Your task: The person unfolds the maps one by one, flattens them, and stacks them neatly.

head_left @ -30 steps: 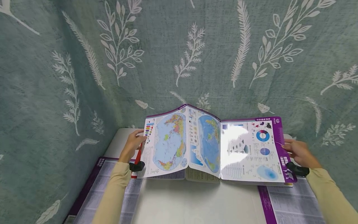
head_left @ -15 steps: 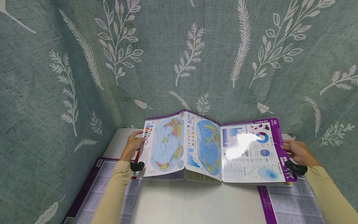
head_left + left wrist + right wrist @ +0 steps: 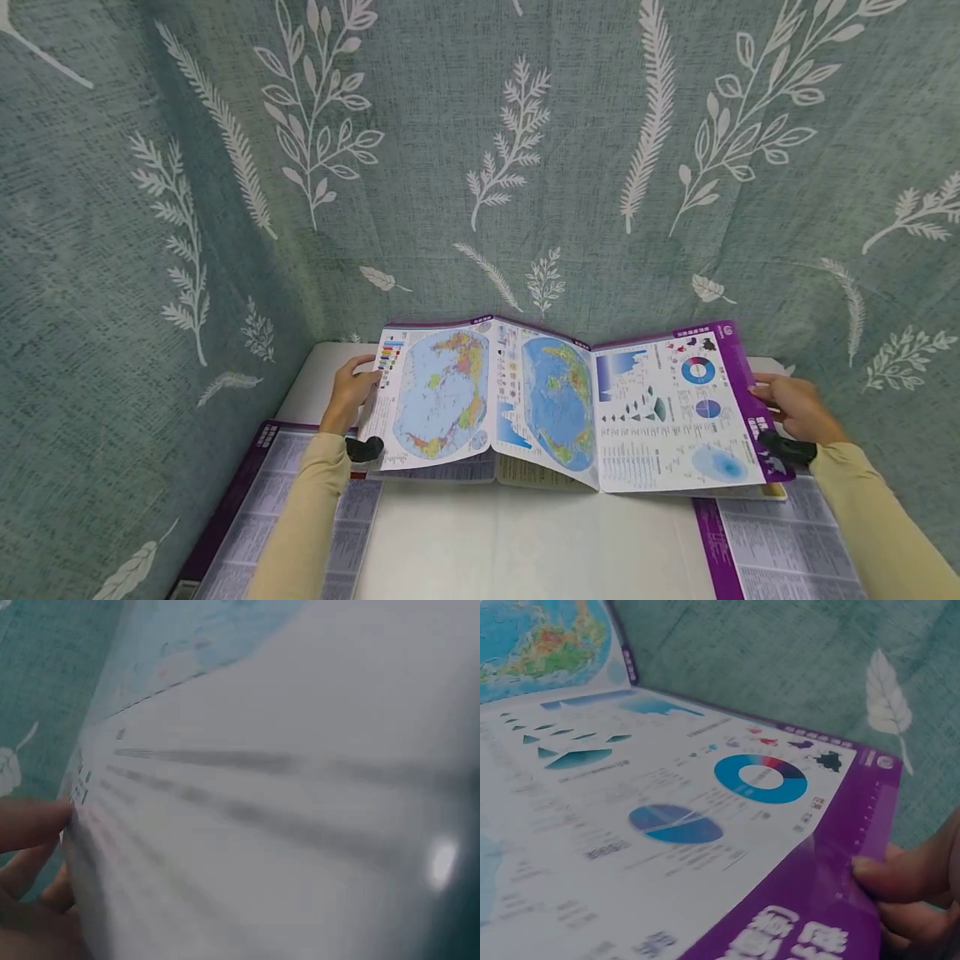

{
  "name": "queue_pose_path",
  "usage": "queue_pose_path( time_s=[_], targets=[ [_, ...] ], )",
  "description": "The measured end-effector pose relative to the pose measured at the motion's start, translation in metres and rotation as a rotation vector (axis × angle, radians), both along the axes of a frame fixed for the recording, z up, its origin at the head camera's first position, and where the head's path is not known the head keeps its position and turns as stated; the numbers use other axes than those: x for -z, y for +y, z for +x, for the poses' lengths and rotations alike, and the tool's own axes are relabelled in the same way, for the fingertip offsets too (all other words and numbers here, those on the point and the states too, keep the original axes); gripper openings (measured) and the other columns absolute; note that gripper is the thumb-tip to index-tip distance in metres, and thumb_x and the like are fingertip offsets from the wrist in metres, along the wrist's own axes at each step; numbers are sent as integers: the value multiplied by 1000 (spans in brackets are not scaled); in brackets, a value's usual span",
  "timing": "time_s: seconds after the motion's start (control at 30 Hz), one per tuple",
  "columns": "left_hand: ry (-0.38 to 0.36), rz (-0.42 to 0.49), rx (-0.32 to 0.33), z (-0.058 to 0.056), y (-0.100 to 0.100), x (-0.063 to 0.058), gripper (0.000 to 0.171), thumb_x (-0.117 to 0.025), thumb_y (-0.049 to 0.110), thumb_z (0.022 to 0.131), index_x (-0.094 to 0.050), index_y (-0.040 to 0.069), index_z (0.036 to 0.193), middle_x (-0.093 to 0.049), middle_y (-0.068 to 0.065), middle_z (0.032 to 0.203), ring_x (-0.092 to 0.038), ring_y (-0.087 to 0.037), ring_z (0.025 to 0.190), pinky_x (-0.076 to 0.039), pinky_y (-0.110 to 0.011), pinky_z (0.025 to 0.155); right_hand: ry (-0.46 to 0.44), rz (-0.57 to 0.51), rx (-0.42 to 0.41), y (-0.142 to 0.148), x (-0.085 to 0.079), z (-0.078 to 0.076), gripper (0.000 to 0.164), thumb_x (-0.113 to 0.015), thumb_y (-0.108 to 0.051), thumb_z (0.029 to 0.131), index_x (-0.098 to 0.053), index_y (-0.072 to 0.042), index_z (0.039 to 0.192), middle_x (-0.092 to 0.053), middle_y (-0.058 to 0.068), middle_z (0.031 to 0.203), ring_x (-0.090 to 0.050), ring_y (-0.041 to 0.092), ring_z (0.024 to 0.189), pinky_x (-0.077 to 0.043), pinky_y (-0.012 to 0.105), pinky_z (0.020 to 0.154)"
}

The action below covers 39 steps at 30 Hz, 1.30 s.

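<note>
A folding world map [image 3: 442, 396] with zigzag panels stands partly unfolded between both hands in the head view. Its left and middle panels carry world maps; the right one has charts and a purple border. My left hand [image 3: 352, 390] pinches the left edge, thumb on the printed face and fingers behind. On the far side, my right hand [image 3: 798, 407] pinches the purple right edge. In the right wrist view, the right thumb [image 3: 900, 870] presses on the purple border [image 3: 802, 900] with fingers beneath. The left wrist view shows the left thumb [image 3: 34, 823] at the panel's edge.
Purple-edged sheets of dense grey print lie on the white table [image 3: 525, 542], one printed sheet [image 3: 277, 483] at the left and another printed sheet [image 3: 787, 533] at the right. A green leaf-patterned cloth [image 3: 570, 167] hangs behind and at the left.
The map's top edge has dropped lower, and its panels lean back more. Both hands keep their grip on the side edges; the right hand has shifted slightly left. The glare on the right panel is gone.
</note>
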<state>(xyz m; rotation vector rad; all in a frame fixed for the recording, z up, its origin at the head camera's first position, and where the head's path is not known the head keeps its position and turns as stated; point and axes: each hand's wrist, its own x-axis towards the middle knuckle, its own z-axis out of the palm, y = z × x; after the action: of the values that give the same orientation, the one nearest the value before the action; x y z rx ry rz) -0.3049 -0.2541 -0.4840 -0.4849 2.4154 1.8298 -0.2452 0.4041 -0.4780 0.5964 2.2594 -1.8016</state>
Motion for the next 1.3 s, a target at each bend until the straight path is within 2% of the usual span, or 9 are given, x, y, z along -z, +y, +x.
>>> queue_pose_path(
  time_s=[0.1, 0.2, 0.33, 0.6, 0.73, 0.83, 0.93, 1.13, 1.3],
  targets=[
    [26, -18, -10, 0, -2, 4, 53, -55, 4, 90, -40, 5, 141, -51, -25, 130, -52, -33, 109, -42, -41, 89, 26, 108, 28, -4, 3, -1, 56, -50, -14, 96, -29, 8, 143, -60, -10, 80, -60, 7, 69, -54, 30, 63],
    [74, -47, -23, 0, -5, 8, 57, -55, -5, 81, -45, 0, 137, -51, -27, 130, -52, -34, 112, -43, -35, 85, 45, 192, 87, -10, 6, -2, 54, -53, -15, 93, -37, 9, 139, -62, 11, 97, -60, 10, 70, -53, 28, 59],
    [131, -102, -44, 4, -9, 13, 52, -56, -7, 79, -51, -4, 131, -53, -26, 126, -52, -34, 110, -43, -31, 81, 46, 253, 101, -13, 5, -3, 56, -55, -13, 89, -40, 8, 138, -51, 30, 120, -59, 16, 73, -50, 24, 53],
    [261, -248, -142, 12, -6, 19, 38, -59, -7, 77, -63, -7, 115, -61, -28, 109, -57, -34, 93, -47, -33, 74, 225, 408, 41, -18, 4, 3, 49, -59, -6, 84, -47, 15, 127, -62, 32, 103, -62, 17, 65, -48, 26, 48],
    [290, -308, -187, 15, -1, 21, 33, -59, -10, 75, -66, -9, 108, -63, -29, 103, -59, -35, 89, -48, -36, 72, 259, 546, 51, -19, 11, 3, 47, -63, -5, 84, -48, 16, 122, -58, 37, 106, -63, 28, 69, -45, 27, 47],
    [281, -341, -181, 15, 2, 21, 32, -60, -9, 75, -67, -8, 107, -62, -28, 103, -56, -34, 91, -47, -37, 74, 271, 625, 57, -19, 18, 4, 46, -63, -4, 83, -47, 17, 120, -57, 39, 102, -61, 38, 74, -46, 32, 51],
    [238, -367, -129, 16, 5, 21, 36, -59, -7, 76, -65, -7, 111, -60, -28, 103, -54, -34, 91, -46, -39, 74, 261, 678, 48, -17, 25, 5, 50, -63, -5, 80, -45, 19, 120, -56, 38, 100, -59, 42, 77, -48, 43, 57],
    [62, -364, -24, 18, 4, 27, 49, -57, -6, 79, -53, -5, 129, -54, -28, 114, -53, -36, 95, -47, -47, 83, 131, 699, -49, -17, 36, 6, 72, -67, -10, 78, -30, 22, 131, -46, 41, 112, -50, 49, 96, -45, 58, 79],
    [35, -384, -13, 20, 2, 35, 53, -54, -8, 77, -50, -8, 130, -50, -32, 123, -50, -41, 107, -44, -52, 92, 59, 704, -101, -23, 43, 5, 83, -70, -12, 78, -21, 23, 134, -38, 42, 122, -43, 53, 107, -38, 62, 90]
  ],
)
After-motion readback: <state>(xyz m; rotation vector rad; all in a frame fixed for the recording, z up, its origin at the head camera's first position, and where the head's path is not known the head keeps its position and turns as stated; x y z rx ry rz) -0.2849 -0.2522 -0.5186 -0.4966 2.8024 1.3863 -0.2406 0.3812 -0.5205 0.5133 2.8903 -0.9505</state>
